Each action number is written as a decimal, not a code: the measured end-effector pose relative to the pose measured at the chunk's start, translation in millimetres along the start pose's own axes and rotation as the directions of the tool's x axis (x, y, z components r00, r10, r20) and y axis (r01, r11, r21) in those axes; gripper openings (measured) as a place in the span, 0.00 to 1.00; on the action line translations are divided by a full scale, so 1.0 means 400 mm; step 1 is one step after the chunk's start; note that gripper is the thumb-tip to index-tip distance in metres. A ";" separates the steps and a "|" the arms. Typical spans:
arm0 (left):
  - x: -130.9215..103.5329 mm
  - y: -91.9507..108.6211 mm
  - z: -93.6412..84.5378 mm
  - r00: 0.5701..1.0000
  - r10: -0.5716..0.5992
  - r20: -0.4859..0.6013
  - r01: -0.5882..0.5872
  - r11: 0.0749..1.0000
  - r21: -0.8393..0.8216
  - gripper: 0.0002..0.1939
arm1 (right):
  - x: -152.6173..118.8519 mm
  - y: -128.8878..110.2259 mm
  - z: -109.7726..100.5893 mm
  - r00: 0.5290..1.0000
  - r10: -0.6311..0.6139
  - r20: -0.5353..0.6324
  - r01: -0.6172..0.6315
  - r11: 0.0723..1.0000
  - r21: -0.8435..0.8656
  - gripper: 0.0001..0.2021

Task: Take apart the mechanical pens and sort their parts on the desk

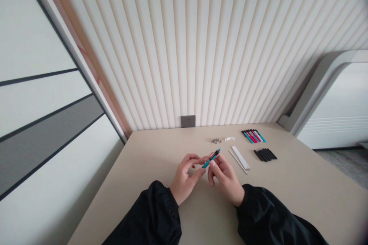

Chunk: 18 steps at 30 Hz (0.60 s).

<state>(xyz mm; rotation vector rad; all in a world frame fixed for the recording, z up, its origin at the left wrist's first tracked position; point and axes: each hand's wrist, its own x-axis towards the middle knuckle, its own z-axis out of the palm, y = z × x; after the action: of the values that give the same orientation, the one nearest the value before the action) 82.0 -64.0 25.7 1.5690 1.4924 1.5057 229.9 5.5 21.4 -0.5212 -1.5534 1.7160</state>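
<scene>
A teal and black pen (211,158) is held at a slant above the table, its upper end pointing away to the right. My left hand (186,176) pinches its lower teal part between thumb and fingers. From the other side, my right hand (225,178) grips the pen with thumb and forefinger, the other fingers curled below. Just right of that hand lie several thin white pen refills (240,159). Beyond the hands are a small group of grey cone-shaped pen tips (216,141) and a row of small white pieces (229,138).
Several teal, red and white pen barrels with black ends (253,136) lie side by side at the back right of the beige table (149,149). Nearer lies a row of black tubes (265,154). A ribbed wall with a socket (188,121) borders the far edge.
</scene>
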 end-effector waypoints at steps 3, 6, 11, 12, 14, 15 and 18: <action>0.002 -0.003 -0.004 0.997 -0.022 -0.075 0.024 0.999 0.025 0.11 | 0.010 -0.017 -0.007 0.997 0.045 -0.067 -0.031 0.981 0.191 0.13; 0.007 -0.008 -0.007 0.988 -0.048 -0.144 0.059 0.996 0.069 0.11 | 0.023 -0.027 -0.019 0.984 0.148 -0.096 -0.118 0.957 0.265 0.16; 0.009 -0.013 -0.010 0.986 -0.064 -0.152 0.077 0.994 0.079 0.11 | 0.031 -0.022 -0.029 0.964 0.264 -0.029 -0.237 0.906 0.351 0.29; 0.009 -0.014 -0.010 0.986 -0.064 -0.151 0.077 0.994 0.078 0.11 | 0.030 -0.021 -0.030 0.961 0.277 0.012 -0.260 0.884 0.390 0.29; 0.009 -0.015 -0.009 0.987 -0.066 -0.145 0.078 0.994 0.082 0.12 | 0.025 -0.021 -0.030 0.954 0.286 0.091 -0.294 0.828 0.477 0.29; 0.009 -0.016 -0.009 0.988 -0.067 -0.139 0.079 0.993 0.086 0.12 | 0.022 -0.022 -0.030 0.951 0.283 0.125 -0.306 0.799 0.518 0.29; 0.008 -0.019 -0.008 0.989 -0.073 -0.128 0.087 0.991 0.102 0.12 | 0.013 -0.027 -0.028 0.944 0.249 0.215 -0.328 0.726 0.604 0.26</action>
<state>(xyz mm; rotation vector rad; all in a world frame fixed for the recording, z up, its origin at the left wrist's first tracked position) 75.7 -60.0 21.1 1.4788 1.7111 1.5248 237.7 16.7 30.8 -0.3159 -0.8816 2.4071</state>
